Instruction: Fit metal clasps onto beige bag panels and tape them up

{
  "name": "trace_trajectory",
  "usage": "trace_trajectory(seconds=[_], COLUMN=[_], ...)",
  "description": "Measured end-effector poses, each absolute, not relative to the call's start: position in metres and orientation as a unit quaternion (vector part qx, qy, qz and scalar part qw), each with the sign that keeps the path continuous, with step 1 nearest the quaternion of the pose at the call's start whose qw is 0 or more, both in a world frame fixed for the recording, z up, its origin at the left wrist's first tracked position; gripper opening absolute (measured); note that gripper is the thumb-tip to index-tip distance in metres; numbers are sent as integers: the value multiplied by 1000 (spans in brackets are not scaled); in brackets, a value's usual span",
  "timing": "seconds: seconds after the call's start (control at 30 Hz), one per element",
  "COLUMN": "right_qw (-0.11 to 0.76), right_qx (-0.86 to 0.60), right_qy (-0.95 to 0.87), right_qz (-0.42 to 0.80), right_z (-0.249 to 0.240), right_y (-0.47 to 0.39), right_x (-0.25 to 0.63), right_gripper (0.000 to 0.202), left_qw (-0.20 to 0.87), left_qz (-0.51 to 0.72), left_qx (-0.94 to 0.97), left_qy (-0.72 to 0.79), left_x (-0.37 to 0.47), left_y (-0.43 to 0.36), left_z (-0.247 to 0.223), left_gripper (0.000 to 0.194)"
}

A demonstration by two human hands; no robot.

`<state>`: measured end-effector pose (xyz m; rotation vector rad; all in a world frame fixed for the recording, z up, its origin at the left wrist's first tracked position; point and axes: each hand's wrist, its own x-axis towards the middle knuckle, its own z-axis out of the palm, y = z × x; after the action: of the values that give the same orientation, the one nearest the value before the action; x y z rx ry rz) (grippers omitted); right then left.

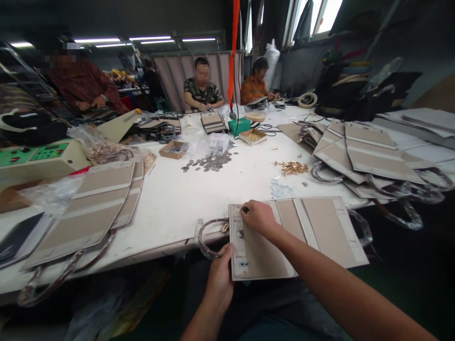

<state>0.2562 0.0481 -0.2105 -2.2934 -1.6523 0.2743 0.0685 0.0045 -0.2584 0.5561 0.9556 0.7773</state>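
Note:
A flat beige handbag panel (320,213) lies across the table's front edge, with pale strips across it and a plastic-wrapped handle at each end. My left hand (221,272) grips its left edge, with the thumb on top. Near the panel's top left corner, my right hand (260,217) is closed, its fingertips against the surface. Something small and dark shows at those fingers, too hidden to name. Below them, a small metal plate (241,234) sits on the panel's left strip. A gold clasp piece (225,228) hangs by the left handle (202,237).
Flat grey metal plates (213,162) and gold fittings (292,167) lie on the white table (170,199). More bag panels are stacked at left (103,189) and right (369,147). A green box (239,126) stands farther back. Several co-workers sit across the table.

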Motion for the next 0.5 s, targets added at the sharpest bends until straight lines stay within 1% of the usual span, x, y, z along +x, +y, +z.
trace_trajectory(seconds=[0.07,0.17,0.23,0.27,0.3,0.37,0.5], right_qw=[147,144,141,142,143,148,160], right_qx=[-794,-789,-788,-787,-786,-786,-784], right_qy=[-581,-588,-592,-593,-595,-595,-595], right_qz=[100,100,95,89,83,73,72], right_z=[-212,-212,-213,-213,-213,-212,-211], right_y=[49,45,42,41,40,39,41], right_x=[257,257,255,254,253,252,249], right_gripper=[27,27,27,27,27,26,19], left_qw=[692,489,372,339,331,349,387], left_qz=[407,491,472,437,386,272,107], left_qx=[332,473,591,647,697,764,815], left_qy=[495,544,538,525,506,470,418], left_x=[46,12,2,4,9,30,74], left_y=[15,48,76,90,104,127,157], left_z=[-254,-236,-217,-208,-200,-190,-187], left_gripper=[56,60,59,57,56,54,51])
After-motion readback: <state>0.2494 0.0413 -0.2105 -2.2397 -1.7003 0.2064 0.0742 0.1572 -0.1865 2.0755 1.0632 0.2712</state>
